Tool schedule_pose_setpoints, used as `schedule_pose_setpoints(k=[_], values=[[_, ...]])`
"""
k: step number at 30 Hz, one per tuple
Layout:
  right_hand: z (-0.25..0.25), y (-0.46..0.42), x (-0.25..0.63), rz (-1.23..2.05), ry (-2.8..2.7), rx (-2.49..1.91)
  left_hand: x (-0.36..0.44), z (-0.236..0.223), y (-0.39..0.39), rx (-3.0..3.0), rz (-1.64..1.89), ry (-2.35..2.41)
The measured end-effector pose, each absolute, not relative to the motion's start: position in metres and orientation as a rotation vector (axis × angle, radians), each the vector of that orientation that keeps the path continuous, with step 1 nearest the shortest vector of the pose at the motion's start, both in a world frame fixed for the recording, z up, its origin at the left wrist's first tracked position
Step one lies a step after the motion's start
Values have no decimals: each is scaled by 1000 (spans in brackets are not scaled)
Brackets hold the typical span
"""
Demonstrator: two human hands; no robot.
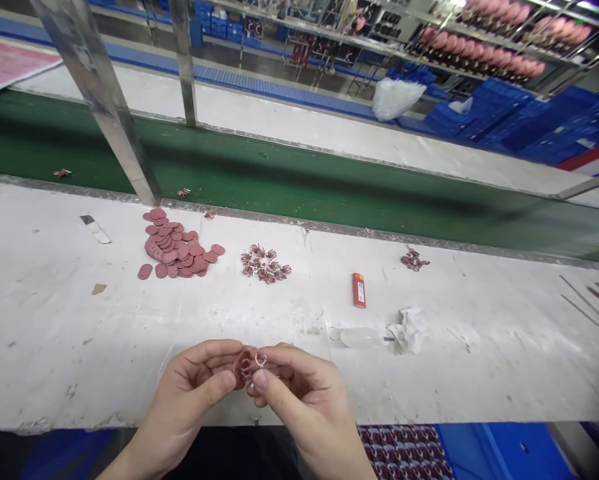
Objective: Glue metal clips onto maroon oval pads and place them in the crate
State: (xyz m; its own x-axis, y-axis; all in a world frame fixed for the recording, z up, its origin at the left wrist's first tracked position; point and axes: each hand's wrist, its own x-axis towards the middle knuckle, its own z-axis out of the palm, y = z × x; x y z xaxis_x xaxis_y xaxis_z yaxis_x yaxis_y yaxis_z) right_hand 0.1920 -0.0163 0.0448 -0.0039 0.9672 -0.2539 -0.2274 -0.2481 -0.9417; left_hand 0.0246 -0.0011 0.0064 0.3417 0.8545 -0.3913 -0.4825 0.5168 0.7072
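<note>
Near the table's front edge, my left hand [194, 393] pinches a dark red oval disc [241, 369] between thumb and fingers. My right hand [304, 393] is closed on a small metal ring [261, 360] with a dark red bit attached. The two pieces meet between my fingertips; whether they are joined I cannot tell. Beyond my hands lies a loose pile of flat dark red oval discs [179, 250]. To its right sits a cluster of small metal-and-red ring pieces [266, 264].
A red lighter [358, 291], crumpled white paper [410, 330] and another small heap of red pieces [414, 261] lie to the right. A metal post [104, 107] rises at the back left beside a green conveyor belt [279, 170]. A patterned tray [404, 453] sits below the edge.
</note>
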Motion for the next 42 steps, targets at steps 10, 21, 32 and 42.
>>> schedule_pose_setpoints(k=[10,21,32,42], values=[[46,-18,199,1493,-1022,-1308,27,7,-2,637,912,856],[61,-18,212,1338,-1305,-1446,35,10,-7,647,846,922],[49,-20,206,1465,-1026,-1322,41,9,-12,549,892,921],[41,-27,202,1444,-909,-1231,48,16,-10,585,904,927]])
